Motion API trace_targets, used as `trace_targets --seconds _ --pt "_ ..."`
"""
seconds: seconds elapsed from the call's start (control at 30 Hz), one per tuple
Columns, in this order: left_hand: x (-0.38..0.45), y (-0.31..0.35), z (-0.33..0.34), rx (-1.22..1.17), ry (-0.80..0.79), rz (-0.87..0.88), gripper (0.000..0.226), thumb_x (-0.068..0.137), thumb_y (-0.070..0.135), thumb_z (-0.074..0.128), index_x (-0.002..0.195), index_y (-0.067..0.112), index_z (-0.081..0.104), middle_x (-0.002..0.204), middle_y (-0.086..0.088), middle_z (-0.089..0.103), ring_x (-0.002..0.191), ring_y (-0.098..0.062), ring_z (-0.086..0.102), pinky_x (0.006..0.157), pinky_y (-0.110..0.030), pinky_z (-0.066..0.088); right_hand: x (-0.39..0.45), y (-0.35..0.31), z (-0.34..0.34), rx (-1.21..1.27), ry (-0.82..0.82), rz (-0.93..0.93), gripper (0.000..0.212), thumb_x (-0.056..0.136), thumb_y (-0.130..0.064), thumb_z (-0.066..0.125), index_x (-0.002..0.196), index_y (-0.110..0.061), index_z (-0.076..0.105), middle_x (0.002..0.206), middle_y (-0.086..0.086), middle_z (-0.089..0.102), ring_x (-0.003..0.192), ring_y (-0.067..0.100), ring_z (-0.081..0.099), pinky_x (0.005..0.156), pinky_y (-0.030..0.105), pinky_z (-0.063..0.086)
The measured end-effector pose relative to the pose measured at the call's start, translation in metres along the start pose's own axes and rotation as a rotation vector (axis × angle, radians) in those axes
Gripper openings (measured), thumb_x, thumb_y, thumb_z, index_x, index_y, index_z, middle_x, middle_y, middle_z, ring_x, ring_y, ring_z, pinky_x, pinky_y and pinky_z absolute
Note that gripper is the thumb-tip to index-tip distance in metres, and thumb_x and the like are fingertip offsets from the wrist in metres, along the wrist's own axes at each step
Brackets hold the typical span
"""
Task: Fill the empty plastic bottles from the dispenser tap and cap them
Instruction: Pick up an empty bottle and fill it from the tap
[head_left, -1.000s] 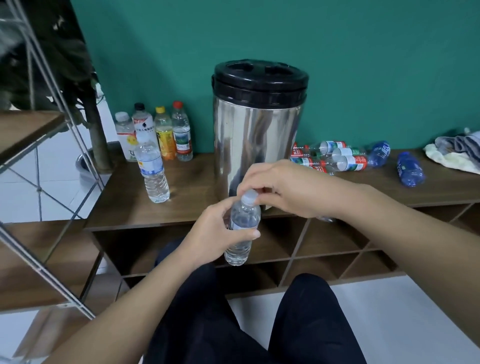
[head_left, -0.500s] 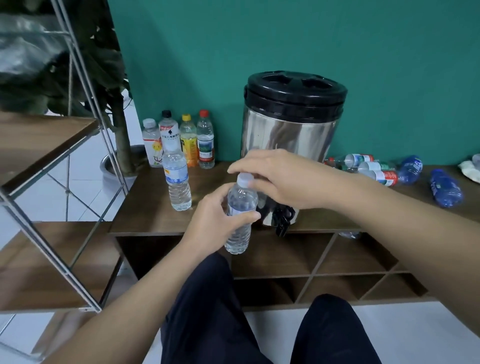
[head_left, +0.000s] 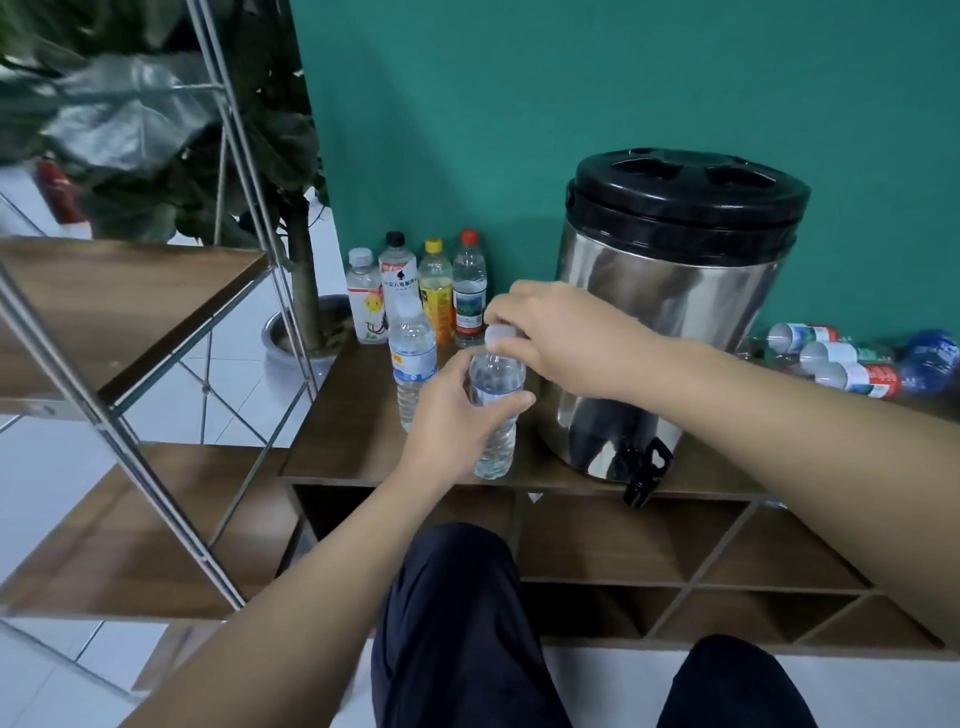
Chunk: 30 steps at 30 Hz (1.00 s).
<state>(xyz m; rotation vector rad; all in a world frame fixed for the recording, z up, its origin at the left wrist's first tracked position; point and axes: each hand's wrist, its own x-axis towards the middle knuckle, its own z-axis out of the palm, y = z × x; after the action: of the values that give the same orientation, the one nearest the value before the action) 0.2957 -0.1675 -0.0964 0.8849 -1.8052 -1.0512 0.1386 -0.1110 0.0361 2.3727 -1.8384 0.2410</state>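
Upright above the tabletop's (head_left: 353, 415) near edge, clear water bottle (head_left: 494, 410) gripped round its middle by left hand (head_left: 447, 421), right hand (head_left: 561, 332) fingers pinching its white cap (head_left: 500, 335) (from above), steel dispenser (head_left: 670, 322) just right, tap (head_left: 647, 470) overhanging the edge.

Even indoor light; dispenser (head_left: 670, 332) glare; edges bowed, soft.
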Motion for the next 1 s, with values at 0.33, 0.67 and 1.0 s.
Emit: trace_targets --seconds 0.33,0.67,1.0 --pt "0.021 -0.028 0.004 0.021 0.063 0.030 0.050 0.089 0.034 0.095 0.131 0.026 0.069 0.114 0.016 0.079 0.106 0.000 0.073 0.090 -0.018 0.055 0.029 0.008 0.029 -0.083 -0.006 -0.032 0.015 0.104 -0.015 0.075 0.112 -0.019 0.063 0.109 -0.007 0.046 0.092 0.013 0.047 0.078 0.034 0.047" --pt "0.015 -0.033 -0.002 0.123 0.005 -0.034 0.048 0.093 0.052 0.089 0.129 0.028 0.068 0.114 0.017 0.078 0.103 0.002 0.073 0.088 -0.027 0.060 0.020 -0.008 0.061 0.255 0.218 0.332 0.028 0.112 -0.040 0.058 0.092 -0.021 0.057 0.094 0.002 0.054 0.082 0.023 0.058 0.074 0.043 0.048" --pt "-0.005 -0.075 -0.048 0.178 0.274 -0.148 0.041 0.093 0.037 0.090 0.098 0.026 0.052 0.093 0.001 0.070 0.084 -0.012 0.069 0.073 -0.030 0.052 -0.008 -0.020 0.147 0.544 0.065 0.622 0.056 0.093 -0.062 0.077 0.130 -0.025 0.058 0.129 0.000 0.072 0.119 0.027 0.068 0.099 0.051 0.058"
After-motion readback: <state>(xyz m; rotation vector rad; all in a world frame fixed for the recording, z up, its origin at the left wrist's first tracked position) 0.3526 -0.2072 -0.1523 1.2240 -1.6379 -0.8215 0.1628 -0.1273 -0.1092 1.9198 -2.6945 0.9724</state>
